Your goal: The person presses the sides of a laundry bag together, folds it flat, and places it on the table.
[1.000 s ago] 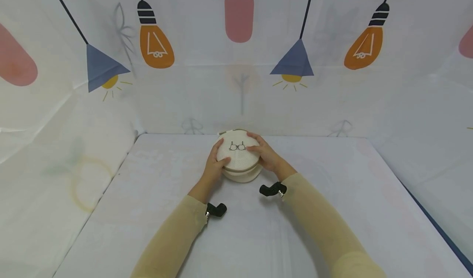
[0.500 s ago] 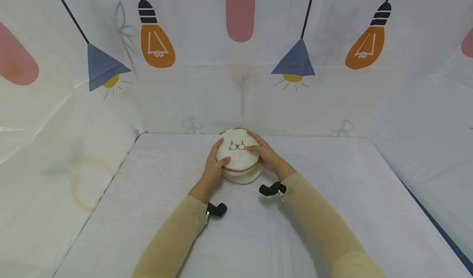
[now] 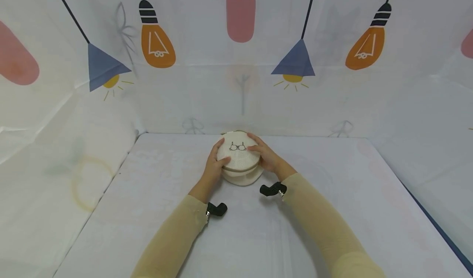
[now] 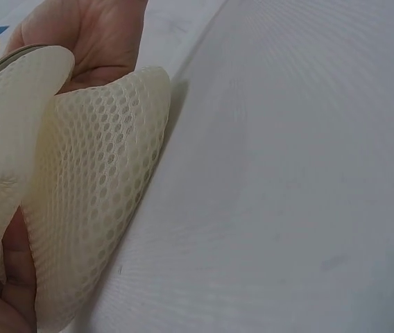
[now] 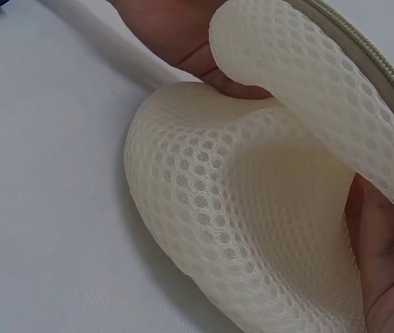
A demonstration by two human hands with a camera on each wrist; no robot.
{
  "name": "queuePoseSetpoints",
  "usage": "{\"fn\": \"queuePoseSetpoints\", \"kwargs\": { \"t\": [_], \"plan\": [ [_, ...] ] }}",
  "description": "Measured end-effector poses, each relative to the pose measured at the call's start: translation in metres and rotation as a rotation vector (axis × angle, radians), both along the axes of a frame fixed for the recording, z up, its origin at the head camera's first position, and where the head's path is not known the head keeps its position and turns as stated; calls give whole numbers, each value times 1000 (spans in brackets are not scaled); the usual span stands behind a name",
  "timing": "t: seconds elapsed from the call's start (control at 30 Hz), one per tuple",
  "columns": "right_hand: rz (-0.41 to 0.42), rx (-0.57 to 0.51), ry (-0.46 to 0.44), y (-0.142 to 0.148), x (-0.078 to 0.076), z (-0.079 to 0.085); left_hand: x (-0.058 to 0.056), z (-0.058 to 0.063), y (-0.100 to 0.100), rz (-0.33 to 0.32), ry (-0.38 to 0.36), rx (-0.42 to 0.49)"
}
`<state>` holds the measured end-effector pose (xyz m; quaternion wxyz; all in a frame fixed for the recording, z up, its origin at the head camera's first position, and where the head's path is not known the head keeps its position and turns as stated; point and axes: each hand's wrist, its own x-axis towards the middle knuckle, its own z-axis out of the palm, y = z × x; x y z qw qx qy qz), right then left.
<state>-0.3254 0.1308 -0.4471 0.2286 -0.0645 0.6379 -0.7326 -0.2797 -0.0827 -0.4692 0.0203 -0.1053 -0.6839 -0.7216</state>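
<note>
A round cream mesh laundry bag [image 3: 236,159] stands tilted towards me near the far edge of the table, with a small line drawing like a bra on its face. My left hand [image 3: 213,163] grips its left side, thumb on the front. From the right, my right hand [image 3: 270,158] holds the opposite side, with fingers spread over the face. Both wrist views show honeycomb mesh [image 4: 103,156] in two layers that part into a gap. A beige zipper [image 5: 367,45] runs round the upper layer. In the right wrist view, the fingers [image 5: 384,250] reach between the layers.
A white cloth covers the table [image 3: 177,237]. Behind it hangs a white backdrop [image 3: 207,93] printed with lamps and bulbs. Small black wrist mounts [image 3: 217,209] stick out from both cuffs.
The bag's lower layer has sagged slightly towards me, so the gap between the layers is a bit wider. The top rim sits slightly lower. Both hands keep their hold, almost still.
</note>
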Motion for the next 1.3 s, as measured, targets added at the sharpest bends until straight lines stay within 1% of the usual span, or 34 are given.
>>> {"fn": "queuePoseSetpoints", "kwargs": {
  "t": [0.13,0.23,0.27,0.37,0.4,0.47,0.6,0.63,0.67,0.8,0.87,0.9,1.0,1.13,1.3],
  "plan": [
    [-20,4,-37,0,-2,-1,12,17,-1,-39,-3,-4],
    [-26,-8,-52,0,-3,-1,20,27,0,-46,0,-6],
    [-25,-14,-53,0,-3,-1,18,24,0,-45,-1,-4],
    [-20,-37,-55,0,-5,-1,11,11,0,-34,9,0],
    [-19,-42,-53,1,-5,-2,10,11,0,-32,7,-2],
    [-22,-53,-53,0,-6,-2,10,12,0,-28,6,-10],
    [-27,-66,-46,0,-5,-1,20,28,0,-32,-10,-25],
    [-26,-68,-47,0,-5,-1,20,28,0,-33,-14,-24],
    [-25,-69,-47,0,-5,-1,18,25,-1,-31,-19,-18],
    [-27,-78,-60,-1,-3,0,8,9,-1,-5,-43,14],
    [-30,-81,-67,-1,-3,0,3,1,0,19,-56,25],
    [-33,-80,-70,-1,-3,-1,3,-1,1,30,-64,27],
    [-37,-76,-74,-1,-3,-2,1,-4,2,73,-85,12],
    [-37,-79,-68,-1,-3,-3,0,-4,4,126,-122,-7],
    [-46,-94,-60,-1,-4,-4,0,-3,5,149,-146,-18]
  ]
}}
